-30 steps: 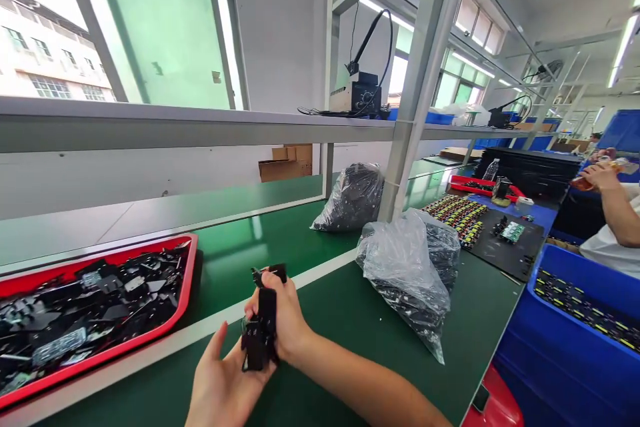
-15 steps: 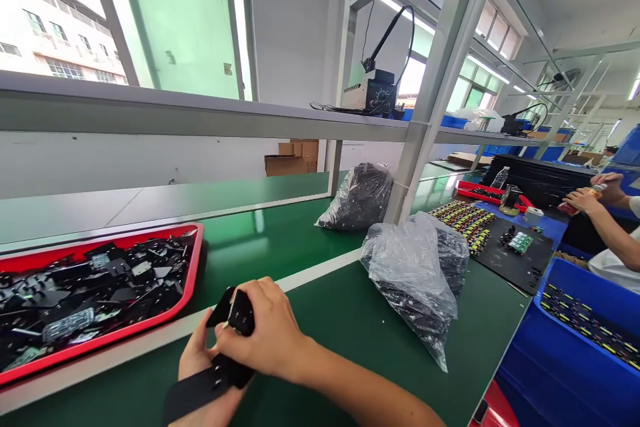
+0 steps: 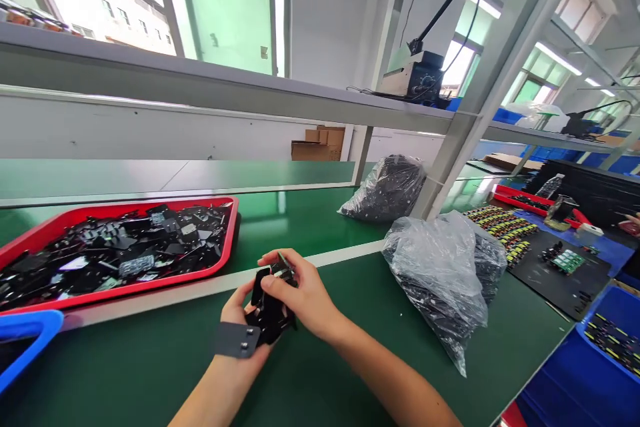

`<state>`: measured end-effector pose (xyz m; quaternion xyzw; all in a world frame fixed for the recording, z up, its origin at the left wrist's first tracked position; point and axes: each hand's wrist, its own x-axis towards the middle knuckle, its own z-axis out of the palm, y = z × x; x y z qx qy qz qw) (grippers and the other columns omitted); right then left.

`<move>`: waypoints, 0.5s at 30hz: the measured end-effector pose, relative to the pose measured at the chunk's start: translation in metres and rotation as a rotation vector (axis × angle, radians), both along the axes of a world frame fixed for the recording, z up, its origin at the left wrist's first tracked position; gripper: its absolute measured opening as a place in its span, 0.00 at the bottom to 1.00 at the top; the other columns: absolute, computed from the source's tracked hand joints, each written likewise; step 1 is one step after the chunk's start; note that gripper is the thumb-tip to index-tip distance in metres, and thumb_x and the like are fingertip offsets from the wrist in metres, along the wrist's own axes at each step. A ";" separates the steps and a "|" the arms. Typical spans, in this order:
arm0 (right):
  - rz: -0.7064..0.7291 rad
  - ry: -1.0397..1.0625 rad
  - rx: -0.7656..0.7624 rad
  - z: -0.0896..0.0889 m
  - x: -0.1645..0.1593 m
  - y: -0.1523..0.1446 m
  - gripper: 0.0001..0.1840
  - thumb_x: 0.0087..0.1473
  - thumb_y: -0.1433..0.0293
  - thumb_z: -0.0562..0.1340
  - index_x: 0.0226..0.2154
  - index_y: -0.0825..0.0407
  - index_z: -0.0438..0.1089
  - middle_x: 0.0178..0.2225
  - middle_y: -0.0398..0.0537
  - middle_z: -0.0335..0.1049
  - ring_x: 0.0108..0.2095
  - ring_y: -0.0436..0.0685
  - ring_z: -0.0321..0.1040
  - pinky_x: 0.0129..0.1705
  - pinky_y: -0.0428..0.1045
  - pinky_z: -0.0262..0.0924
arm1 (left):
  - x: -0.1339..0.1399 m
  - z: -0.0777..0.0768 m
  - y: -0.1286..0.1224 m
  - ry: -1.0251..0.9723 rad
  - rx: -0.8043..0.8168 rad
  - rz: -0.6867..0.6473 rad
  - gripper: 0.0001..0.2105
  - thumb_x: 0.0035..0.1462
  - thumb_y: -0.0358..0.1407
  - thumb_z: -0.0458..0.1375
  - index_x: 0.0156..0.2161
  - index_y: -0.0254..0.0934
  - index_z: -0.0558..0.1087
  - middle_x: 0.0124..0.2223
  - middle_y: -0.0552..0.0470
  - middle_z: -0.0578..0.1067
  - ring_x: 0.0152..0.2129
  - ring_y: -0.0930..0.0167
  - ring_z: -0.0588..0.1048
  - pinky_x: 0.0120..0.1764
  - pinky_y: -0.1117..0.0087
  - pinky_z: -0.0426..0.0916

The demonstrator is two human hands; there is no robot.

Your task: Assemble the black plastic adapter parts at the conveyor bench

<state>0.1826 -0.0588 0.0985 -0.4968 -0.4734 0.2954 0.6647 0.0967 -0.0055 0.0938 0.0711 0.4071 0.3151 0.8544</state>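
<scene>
Over the green bench, my left hand [image 3: 236,310] is closed around a cluster of black plastic parts [image 3: 270,310]. A dark grey flat strip [image 3: 233,339] with two small shiny spots sticks out across the left wrist. My right hand [image 3: 313,293] grips the upper side of the same cluster, thumb on top and fingers behind; a thin, board-like edge shows between its fingers. How the pieces fit together is hidden by the fingers. Left of the hands lies a red tray [image 3: 233,233] heaped with black plastic pieces [image 3: 135,247] and some clear ones.
A blue bin's rim [image 3: 35,323] is at the lower left. To the right lie two plastic bags [image 3: 435,267] [image 3: 387,187] of dark parts, beside a metal post [image 3: 460,127]. Boards [image 3: 500,227] on a black mat and a blue bin [image 3: 575,373] are farther right.
The view has swung left, bringing the blue bin's rim into sight. Both hands have turned the black parts between them, and the strip now lies across the left wrist.
</scene>
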 end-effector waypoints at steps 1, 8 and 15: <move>0.023 0.102 0.011 -0.001 0.000 0.000 0.18 0.45 0.63 0.64 0.41 0.49 0.69 0.41 0.45 0.69 0.40 0.54 0.64 0.42 0.49 0.58 | 0.001 0.000 -0.002 -0.002 -0.010 0.024 0.05 0.51 0.28 0.52 0.30 0.31 0.69 0.18 0.49 0.71 0.13 0.67 0.72 0.16 0.69 0.68; -0.049 0.791 0.058 -0.004 0.020 0.006 0.12 0.46 0.64 0.62 0.33 0.53 0.74 0.31 0.44 0.69 0.29 0.48 0.60 0.31 0.45 0.56 | 0.006 -0.008 -0.002 -0.148 -0.013 0.046 0.11 0.52 0.29 0.49 0.39 0.26 0.70 0.33 0.39 0.76 0.29 0.59 0.77 0.27 0.63 0.75; 0.017 0.905 -0.080 -0.017 0.033 0.016 0.12 0.42 0.66 0.65 0.32 0.54 0.73 0.26 0.42 0.65 0.25 0.47 0.58 0.25 0.44 0.55 | 0.006 -0.017 0.001 -0.151 -0.062 0.072 0.11 0.51 0.29 0.49 0.39 0.27 0.70 0.31 0.40 0.75 0.28 0.61 0.77 0.27 0.63 0.74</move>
